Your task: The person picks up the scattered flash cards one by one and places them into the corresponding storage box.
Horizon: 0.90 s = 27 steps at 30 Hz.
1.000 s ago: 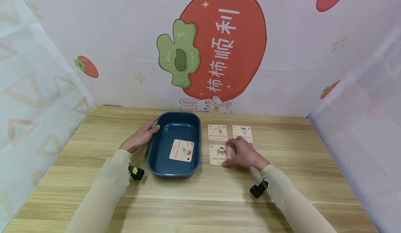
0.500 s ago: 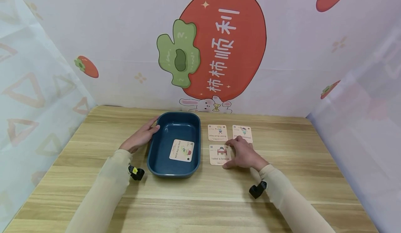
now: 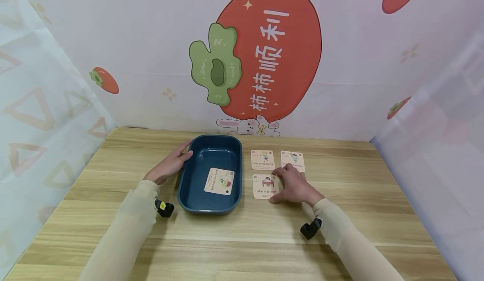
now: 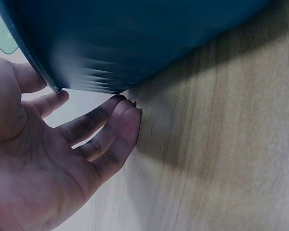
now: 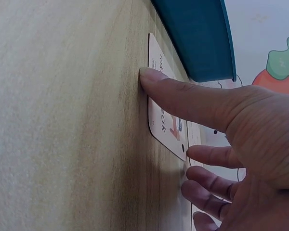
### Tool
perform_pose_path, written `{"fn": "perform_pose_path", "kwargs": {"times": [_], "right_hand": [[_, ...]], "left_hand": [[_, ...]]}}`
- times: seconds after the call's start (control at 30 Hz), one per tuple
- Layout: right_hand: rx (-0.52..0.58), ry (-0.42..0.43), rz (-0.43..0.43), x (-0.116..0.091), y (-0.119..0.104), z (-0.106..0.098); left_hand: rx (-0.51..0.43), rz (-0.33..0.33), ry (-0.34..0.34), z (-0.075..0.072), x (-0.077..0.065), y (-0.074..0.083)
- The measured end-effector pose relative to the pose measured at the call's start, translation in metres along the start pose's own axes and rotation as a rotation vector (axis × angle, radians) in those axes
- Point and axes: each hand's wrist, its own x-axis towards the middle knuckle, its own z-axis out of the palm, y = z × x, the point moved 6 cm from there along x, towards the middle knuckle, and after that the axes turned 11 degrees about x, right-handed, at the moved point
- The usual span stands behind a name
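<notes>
Wood-grain worktop (image 3: 227, 251), persimmon-print backdrop (image 3: 332, 100): just right of the blue bin (image 3: 193, 195), the "take a break" card (image 3: 262, 185) lies flat, its last word uncovered now that the right hand (image 3: 295, 185) has drawn its thumb back slightly. That thumb and the forefinger pinch opposite edges; the card seems gripped but not yet raised. One "play on the slide" card (image 3: 219, 181) lies inside the bin, whose left rim the left hand (image 3: 169, 166) grasps. Ping-pong card (image 3: 262, 160) and badminton card (image 3: 293, 158) lie right of the bin, farther back
</notes>
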Motion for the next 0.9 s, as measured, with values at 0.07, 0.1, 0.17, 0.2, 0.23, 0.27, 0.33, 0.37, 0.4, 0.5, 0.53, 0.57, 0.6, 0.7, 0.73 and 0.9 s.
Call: {"fn": "perform_pose_path", "kwargs": {"times": [0.07, 0.1, 0.17, 0.2, 0.23, 0.27, 0.33, 0.37, 0.4, 0.5, 0.53, 0.57, 0.6, 0.7, 0.73, 0.9], "right_hand": [[0.004, -0.001, 0.002, -0.0001, 0.0001, 0.0], [0.005, -0.001, 0.003, -0.0002, 0.0, -0.0001], [0.008, -0.002, 0.006, -0.0002, 0.0001, -0.0002], [0.008, -0.002, 0.007, -0.0002, 0.0001, -0.0002], [0.009, -0.003, 0.008, -0.0003, 0.0001, -0.0001], [0.01, -0.004, 0.01, -0.0003, -0.0001, -0.0001], [0.01, -0.004, 0.013, -0.0002, -0.0001, 0.0001], [0.011, -0.004, 0.015, -0.0001, -0.0004, 0.0002], [0.011, -0.004, 0.017, 0.0, -0.0005, 0.0004], [0.011, -0.002, 0.02, 0.0001, -0.0016, 0.0003], [0.01, -0.003, 0.017, 0.0001, -0.0019, 0.0004], [0.01, -0.003, 0.018, 0.0001, -0.0022, 0.0004], [0.009, -0.003, 0.018, 0.0001, -0.0024, 0.0004], [0.008, -0.004, 0.019, 0.0006, -0.0024, 0.0003], [0.009, -0.004, 0.02, 0.0009, -0.0022, 0.0002], [0.022, 0.001, 0.02, 0.0015, -0.0009, 0.0]], "left_hand": [[0.002, -0.002, -0.001, 0.0002, 0.0004, -0.0004], [0.001, -0.003, -0.002, 0.0002, 0.0008, -0.0006], [-0.002, -0.002, -0.004, 0.0003, 0.0016, -0.0009], [-0.002, -0.002, -0.002, 0.0003, 0.0019, -0.001], [-0.004, -0.001, -0.003, 0.0003, 0.0021, -0.001], [-0.009, -0.001, -0.004, 0.0004, 0.0022, -0.0009], [-0.015, 0.0, -0.006, 0.0005, 0.0024, -0.0007], [-0.016, 0.001, -0.007, 0.0006, 0.0023, -0.0005], [-0.022, -0.003, -0.008, 0.0007, 0.0023, -0.0005], [-0.024, -0.001, -0.012, 0.0009, 0.002, -0.0001], [-0.026, -0.004, -0.012, 0.0008, 0.0018, -0.0003], [-0.024, -0.002, -0.014, 0.0009, 0.0015, -0.0001], [-0.022, -0.002, -0.014, 0.0007, 0.0014, -0.0002], [-0.017, -0.002, -0.016, 0.0003, 0.0007, 0.0], [-0.017, -0.004, -0.016, 0.0003, 0.0006, -0.0001], [-0.008, -0.005, -0.011, 0.0, 0.0014, 0.0]]}}
